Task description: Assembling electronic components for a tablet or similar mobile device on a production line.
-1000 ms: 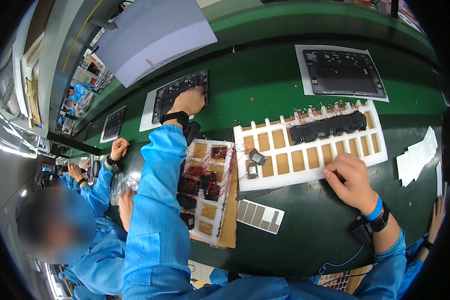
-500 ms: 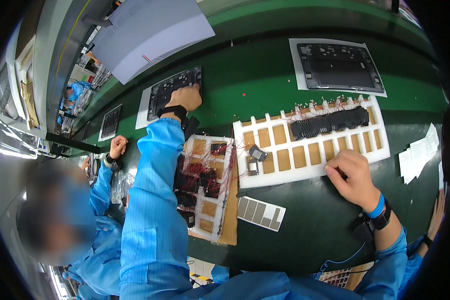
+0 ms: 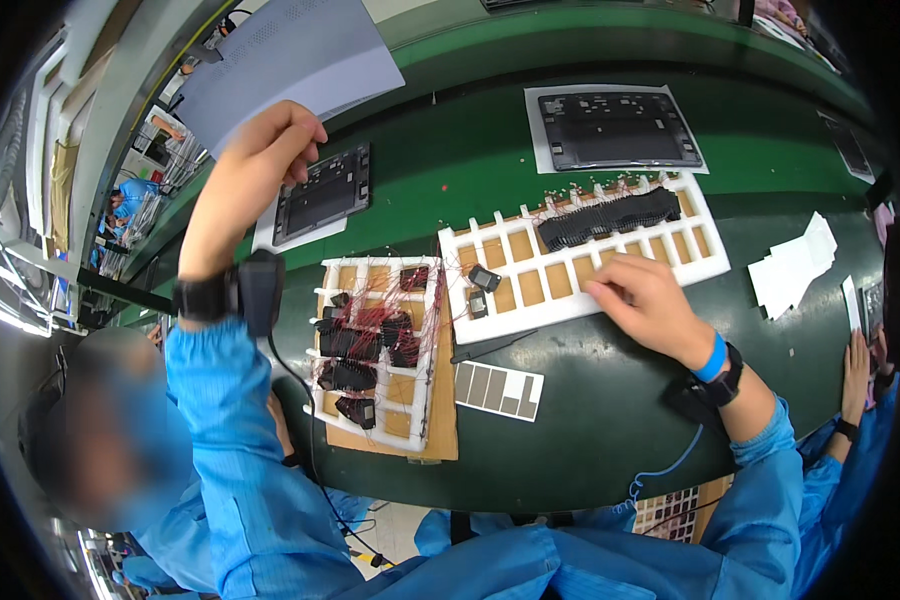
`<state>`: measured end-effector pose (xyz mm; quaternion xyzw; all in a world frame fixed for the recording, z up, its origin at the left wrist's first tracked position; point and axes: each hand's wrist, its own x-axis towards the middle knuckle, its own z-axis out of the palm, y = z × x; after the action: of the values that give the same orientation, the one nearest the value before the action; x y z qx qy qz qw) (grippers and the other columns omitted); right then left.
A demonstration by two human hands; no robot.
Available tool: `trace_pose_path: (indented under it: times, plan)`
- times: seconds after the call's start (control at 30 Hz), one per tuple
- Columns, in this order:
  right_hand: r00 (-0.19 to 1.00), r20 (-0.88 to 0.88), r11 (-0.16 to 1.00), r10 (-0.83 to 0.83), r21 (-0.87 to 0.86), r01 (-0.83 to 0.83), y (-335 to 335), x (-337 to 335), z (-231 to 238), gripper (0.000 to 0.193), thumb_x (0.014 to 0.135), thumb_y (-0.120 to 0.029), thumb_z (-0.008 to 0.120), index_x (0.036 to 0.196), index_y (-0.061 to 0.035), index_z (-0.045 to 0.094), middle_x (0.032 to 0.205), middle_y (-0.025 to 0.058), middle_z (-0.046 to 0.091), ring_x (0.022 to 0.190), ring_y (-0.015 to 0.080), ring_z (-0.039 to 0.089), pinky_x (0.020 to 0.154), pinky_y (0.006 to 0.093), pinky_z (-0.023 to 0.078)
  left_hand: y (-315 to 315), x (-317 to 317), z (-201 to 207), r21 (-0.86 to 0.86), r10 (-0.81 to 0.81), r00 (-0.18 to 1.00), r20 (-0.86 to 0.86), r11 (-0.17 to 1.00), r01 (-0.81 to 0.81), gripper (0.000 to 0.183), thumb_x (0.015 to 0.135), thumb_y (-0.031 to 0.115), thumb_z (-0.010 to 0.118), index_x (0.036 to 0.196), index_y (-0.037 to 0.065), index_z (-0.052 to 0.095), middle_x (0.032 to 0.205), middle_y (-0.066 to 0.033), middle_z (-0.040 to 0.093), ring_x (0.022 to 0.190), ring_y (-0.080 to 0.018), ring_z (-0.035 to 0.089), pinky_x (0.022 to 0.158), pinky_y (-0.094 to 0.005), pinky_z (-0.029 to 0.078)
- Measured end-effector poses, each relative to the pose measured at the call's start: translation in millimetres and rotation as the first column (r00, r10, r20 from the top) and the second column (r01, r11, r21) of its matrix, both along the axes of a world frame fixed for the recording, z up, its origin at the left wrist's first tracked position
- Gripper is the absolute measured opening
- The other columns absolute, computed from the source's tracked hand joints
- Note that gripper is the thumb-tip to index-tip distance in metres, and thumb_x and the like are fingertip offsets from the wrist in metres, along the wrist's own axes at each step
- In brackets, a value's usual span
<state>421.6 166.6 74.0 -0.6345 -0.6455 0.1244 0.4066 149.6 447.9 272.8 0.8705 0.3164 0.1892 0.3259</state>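
Observation:
My left hand (image 3: 267,152) is raised over a black tablet-like panel (image 3: 332,190) lying on a white sheet. Its fingers are curled in and slightly blurred; whether anything small is between them I cannot make out. Over the near edge of a white foam tray (image 3: 550,318) is my right hand (image 3: 646,302), thumb and fingers drawn together, their tips partly hidden. The tray holds a long row of black parts with thin red wires (image 3: 610,218). Two loose black modules (image 3: 484,278) sit in and across its left compartments.
A second foam tray (image 3: 420,425) with tangled red wires and black parts rests on cardboard. Beside it lie tweezers (image 3: 495,345) and a grey-patched card (image 3: 500,391). Another black panel (image 3: 620,130) is at the back. White papers (image 3: 795,268) and a co-worker's hand (image 3: 856,375) are right.
My left hand has lifted off the left panel and moved left and up. My right hand stays by the tray's near edge. The whole view has shifted slightly.

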Motion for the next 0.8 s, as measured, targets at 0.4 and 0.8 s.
trace_pose_path:
  times: [0.4,0.8]
  plan:
    - [0.967,0.249,0.988,0.05,-0.152,-0.012,89,-82,3,0.033,0.093,-0.031,0.07,0.106,-0.0006,0.066,0.098,0.0219,0.07,0.095,0.0424,0.068,0.081,0.0512,0.054,-248,-70,-91,-0.41,0.091,0.733,0.674,0.872,0.269,0.015,0.101,0.011,0.059,0.092,-0.001,0.062,0.068,-0.0033,0.058,0.055,-0.008,0.049,0.049,-0.0255,0.035]
    - [0.973,0.232,0.963,0.014,-0.264,0.049,89,-82,26,0.024,0.092,-0.028,0.07,0.096,-0.005,0.076,0.09,0.0191,0.073,0.08,0.04,0.069,0.075,0.0478,0.054,-261,-67,-227,-0.766,0.269,0.898,0.349,0.634,0.108,0.019,0.106,0.013,0.053,0.097,0.0,0.063,0.072,0.0015,0.054,0.064,-0.0055,0.046,0.059,-0.0212,0.036]
